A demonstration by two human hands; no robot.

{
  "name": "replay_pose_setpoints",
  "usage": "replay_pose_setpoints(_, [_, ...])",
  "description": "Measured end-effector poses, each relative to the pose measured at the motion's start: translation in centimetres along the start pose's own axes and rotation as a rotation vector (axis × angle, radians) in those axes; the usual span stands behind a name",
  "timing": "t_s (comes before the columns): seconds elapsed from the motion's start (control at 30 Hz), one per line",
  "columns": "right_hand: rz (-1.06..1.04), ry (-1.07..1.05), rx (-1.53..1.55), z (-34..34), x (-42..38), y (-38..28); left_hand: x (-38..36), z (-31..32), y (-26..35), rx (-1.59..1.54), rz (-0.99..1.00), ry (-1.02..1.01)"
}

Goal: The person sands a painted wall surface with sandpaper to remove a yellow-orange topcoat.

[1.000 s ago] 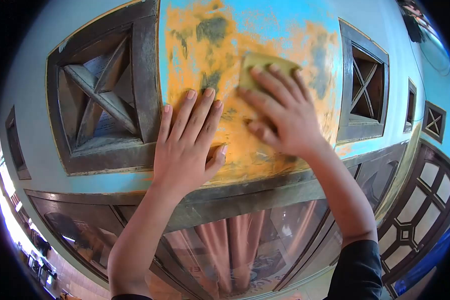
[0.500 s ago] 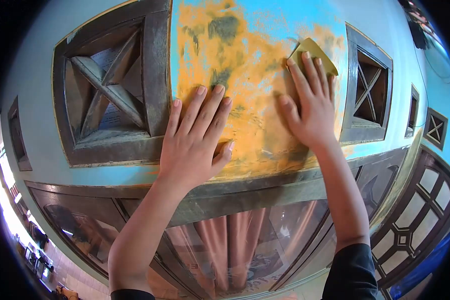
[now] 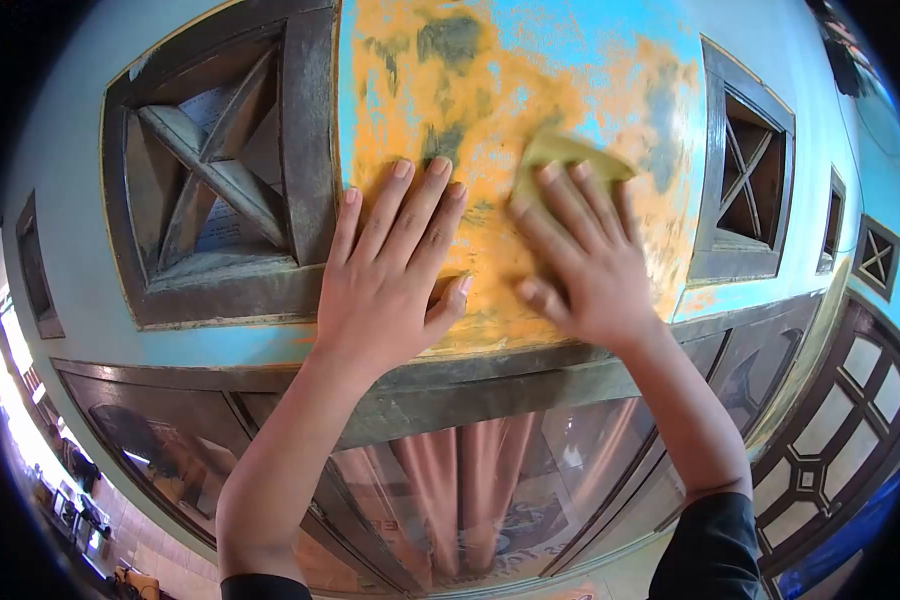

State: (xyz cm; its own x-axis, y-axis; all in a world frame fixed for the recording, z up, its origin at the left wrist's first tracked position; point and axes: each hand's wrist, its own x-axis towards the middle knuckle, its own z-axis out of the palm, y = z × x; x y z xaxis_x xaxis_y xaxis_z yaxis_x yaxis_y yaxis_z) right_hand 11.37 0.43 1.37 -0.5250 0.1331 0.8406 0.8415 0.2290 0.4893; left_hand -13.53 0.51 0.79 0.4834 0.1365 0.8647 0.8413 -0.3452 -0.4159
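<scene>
Between two wooden vents lies a wall patch (image 3: 500, 90) of worn orange and blue with grey spots. My left hand (image 3: 385, 270) rests flat against its lower left part, fingers spread, holding nothing. My right hand (image 3: 595, 255), slightly blurred, presses a yellowish-green sheet (image 3: 570, 155) to the patch under its fingertips. The sheet's upper part shows above the fingers; the rest is hidden beneath them.
A dark vent with crossed bars (image 3: 210, 170) is left of the patch, a smaller one (image 3: 745, 170) right. Below run a wooden beam (image 3: 470, 395) and glass with pinkish curtains (image 3: 460, 490). A panelled door (image 3: 840, 430) stands far right.
My right hand has moved left and down across the patch with the sheet, uncovering a grey spot at the upper right. My left hand has stayed nearly in place.
</scene>
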Motion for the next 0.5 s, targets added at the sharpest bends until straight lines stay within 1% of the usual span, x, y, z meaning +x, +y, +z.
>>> replay_pose_setpoints(0.1, [-0.064, -0.060, -0.012, -0.5, -0.3, 1.6, 0.0, 0.1, -0.1, -0.002, 0.007, -0.002])
replay_pose_setpoints(0.17, [0.129, 0.114, -0.032, -0.3, 0.3, 3.4, -0.1, 0.1, -0.1, -0.004, 0.012, -0.004])
replay_pose_setpoints(0.23, [0.180, 0.214, 0.006, 0.1, 0.6, 3.4, -0.1, 0.1, 0.0, 0.002, 0.010, -0.003])
replay_pose_setpoints(0.33, [0.030, 0.001, 0.029, -0.7, -0.4, 0.6, 0.0, 0.0, 0.0, 0.003, 0.007, -0.010])
replay_pose_setpoints(0.43, [-0.113, -0.053, 0.042, -0.3, -1.2, 0.9, 0.0, 0.0, 0.1, 0.027, 0.010, -0.011])
replay_pose_setpoints(0.5, [-0.004, 0.022, 0.017, -0.4, -0.7, 1.9, 0.1, 0.0, 0.1, 0.025, 0.007, -0.012])
